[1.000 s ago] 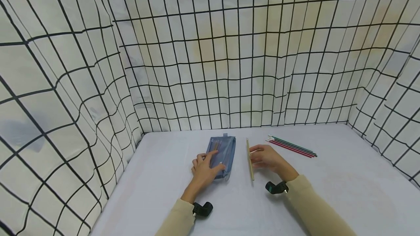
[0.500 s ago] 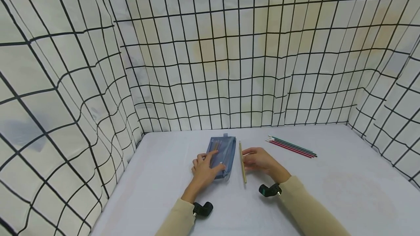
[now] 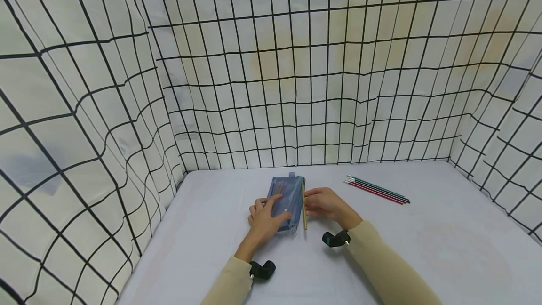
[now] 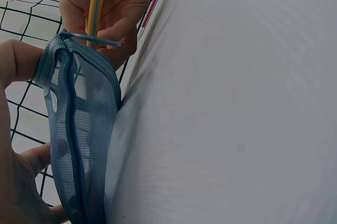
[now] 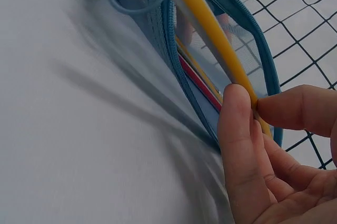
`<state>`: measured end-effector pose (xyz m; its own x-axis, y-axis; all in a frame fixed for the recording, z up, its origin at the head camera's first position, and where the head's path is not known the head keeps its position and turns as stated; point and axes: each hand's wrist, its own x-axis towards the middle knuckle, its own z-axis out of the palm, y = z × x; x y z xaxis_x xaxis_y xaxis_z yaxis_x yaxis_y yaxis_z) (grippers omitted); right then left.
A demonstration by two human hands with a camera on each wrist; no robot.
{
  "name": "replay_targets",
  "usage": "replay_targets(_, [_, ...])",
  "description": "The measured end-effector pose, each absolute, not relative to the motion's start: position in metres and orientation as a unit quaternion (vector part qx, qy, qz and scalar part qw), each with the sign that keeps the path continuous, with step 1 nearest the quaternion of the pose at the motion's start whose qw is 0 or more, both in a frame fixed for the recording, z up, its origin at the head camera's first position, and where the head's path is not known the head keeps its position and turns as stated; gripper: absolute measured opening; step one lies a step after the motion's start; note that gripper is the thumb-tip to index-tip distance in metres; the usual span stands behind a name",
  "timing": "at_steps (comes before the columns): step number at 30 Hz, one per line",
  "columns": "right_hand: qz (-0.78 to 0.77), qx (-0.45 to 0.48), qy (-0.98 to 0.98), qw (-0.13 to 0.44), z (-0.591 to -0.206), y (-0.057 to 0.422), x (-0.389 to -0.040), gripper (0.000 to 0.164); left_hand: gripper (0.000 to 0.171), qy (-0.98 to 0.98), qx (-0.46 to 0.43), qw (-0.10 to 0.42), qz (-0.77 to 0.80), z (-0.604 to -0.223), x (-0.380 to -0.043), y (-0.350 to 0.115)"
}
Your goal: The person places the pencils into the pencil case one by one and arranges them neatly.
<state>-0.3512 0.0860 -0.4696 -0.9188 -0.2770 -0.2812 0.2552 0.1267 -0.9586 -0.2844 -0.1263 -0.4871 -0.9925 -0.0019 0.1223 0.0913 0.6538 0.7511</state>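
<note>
Pencil sits pinched mid-length in the right grip.

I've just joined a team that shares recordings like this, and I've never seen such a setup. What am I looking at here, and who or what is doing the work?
No robot here: a person works bare-handed. The wide picture comes from a camera worn on the head; the two close ones come from a small black camera on each wrist. The left hand holds a blue mesh pouch on the white table. The right hand has a yellow pencil in its grip, pinched beside the pouch's open zip. A red pencil shows inside. Farther right lie loose red and green pencils.
</note>
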Motion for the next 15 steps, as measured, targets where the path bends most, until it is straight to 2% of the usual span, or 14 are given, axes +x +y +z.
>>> replay_targets(15, [-0.676,0.02,0.709,0.201,-0.466,0.068,-0.365,0.039,0.067,-0.909,-0.018,0.052,-0.413,-0.487,-0.285,-0.126])
